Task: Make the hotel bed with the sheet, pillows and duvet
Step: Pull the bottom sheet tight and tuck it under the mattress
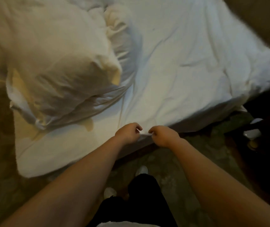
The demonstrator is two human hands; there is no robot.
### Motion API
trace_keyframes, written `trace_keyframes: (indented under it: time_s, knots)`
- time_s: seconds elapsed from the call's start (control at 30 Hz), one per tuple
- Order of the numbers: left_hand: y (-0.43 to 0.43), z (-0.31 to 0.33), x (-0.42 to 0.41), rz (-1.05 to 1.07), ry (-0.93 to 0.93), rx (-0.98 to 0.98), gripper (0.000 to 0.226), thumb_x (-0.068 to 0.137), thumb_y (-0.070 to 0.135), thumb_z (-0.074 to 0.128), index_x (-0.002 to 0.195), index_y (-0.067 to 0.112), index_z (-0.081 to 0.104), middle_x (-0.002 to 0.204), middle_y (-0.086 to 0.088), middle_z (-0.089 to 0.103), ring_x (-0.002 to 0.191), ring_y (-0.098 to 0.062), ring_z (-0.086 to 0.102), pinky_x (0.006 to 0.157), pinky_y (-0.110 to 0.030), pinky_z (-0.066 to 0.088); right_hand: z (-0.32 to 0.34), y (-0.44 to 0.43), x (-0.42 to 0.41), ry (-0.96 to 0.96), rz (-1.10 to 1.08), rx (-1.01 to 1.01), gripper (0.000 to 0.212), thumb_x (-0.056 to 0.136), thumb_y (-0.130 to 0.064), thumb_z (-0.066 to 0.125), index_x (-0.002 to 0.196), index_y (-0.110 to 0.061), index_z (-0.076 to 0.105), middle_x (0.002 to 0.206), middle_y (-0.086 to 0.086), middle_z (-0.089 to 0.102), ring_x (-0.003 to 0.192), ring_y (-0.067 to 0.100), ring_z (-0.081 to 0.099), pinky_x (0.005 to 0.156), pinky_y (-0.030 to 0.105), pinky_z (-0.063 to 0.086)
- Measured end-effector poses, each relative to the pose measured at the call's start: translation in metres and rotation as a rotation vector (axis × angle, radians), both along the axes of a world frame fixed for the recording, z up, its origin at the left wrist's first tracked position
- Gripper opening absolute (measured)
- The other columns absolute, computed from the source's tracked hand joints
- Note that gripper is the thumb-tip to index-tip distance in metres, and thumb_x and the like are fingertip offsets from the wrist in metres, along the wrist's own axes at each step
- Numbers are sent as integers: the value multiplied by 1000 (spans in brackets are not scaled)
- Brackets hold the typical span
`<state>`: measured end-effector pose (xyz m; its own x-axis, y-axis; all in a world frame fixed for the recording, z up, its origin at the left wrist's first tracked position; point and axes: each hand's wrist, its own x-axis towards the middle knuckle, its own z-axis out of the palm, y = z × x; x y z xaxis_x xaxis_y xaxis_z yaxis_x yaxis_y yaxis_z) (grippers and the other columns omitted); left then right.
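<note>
One white sheet [180, 71] covers the bed [140, 150], one puffy pillow [57, 54] lies on its left part, and the left hand [127, 132] and the right hand [163, 135] both pinch the sheet's near edge.

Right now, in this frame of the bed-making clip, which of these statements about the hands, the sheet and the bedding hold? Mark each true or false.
1. The left hand and the right hand both pinch the sheet at its near edge. True.
2. The hands are at opposite corners of the bed. False: they are close together, almost touching.
3. A heap of white bedding lies on the left part of the sheet. True.
4. The sheet lies perfectly smooth. False: creases run across it.
</note>
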<state>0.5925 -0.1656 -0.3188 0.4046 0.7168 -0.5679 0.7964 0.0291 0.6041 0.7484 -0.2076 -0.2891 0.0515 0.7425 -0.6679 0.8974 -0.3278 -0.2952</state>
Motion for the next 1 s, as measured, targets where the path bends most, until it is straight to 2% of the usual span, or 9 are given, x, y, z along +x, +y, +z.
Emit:
trace_keyframes:
  time_s: [0.27, 0.5, 0.67, 0.8, 0.93, 1.0]
  knots:
    - [-1, 61, 145, -158, -42, 146, 32, 90, 23, 57, 123, 22, 57, 116, 2, 63, 103, -15, 59, 87, -30, 50, 69, -26, 136, -21, -219, 199, 37, 99, -23, 44, 136, -27, 50, 134, 2, 56, 114, 21, 57, 97, 40, 49]
    - [1, 91, 319, -256, -102, 224, 34, 89, 26, 57, 123, 20, 57, 116, 0, 64, 105, -17, 60, 92, -36, 50, 112, -38, 308, -86, -348, 277, 37, 97, -24, 46, 134, -27, 52, 133, 1, 58, 115, 21, 57, 97, 38, 48]
    - [3, 102, 421, -349, -152, 257, 34, 88, 27, 58, 121, 19, 58, 115, -1, 64, 104, -18, 60, 94, -39, 50, 129, -48, 400, -108, -438, 322, 36, 96, -26, 48, 132, -28, 53, 129, 1, 59, 111, 21, 58, 94, 41, 50]
    - [14, 106, 482, -401, -167, 258, 35, 89, 25, 57, 123, 18, 58, 115, -1, 65, 106, -18, 60, 94, -37, 49, 135, -48, 462, -93, -515, 343, 38, 98, -24, 48, 136, -24, 51, 129, 2, 58, 108, 20, 58, 89, 37, 51]
    - [40, 105, 533, -422, -182, 243, 35, 88, 26, 58, 123, 19, 58, 114, 1, 65, 105, -17, 60, 92, -34, 50, 134, -26, 516, -63, -585, 361, 36, 97, -22, 50, 133, -23, 53, 124, 2, 60, 100, 17, 59, 85, 34, 52]
    - [63, 102, 561, -422, -178, 240, 36, 88, 26, 57, 123, 19, 58, 114, 1, 65, 104, -16, 60, 92, -34, 49, 133, -4, 544, -71, -590, 355, 36, 97, -21, 49, 133, -23, 53, 125, 2, 60, 102, 19, 59, 87, 34, 51]
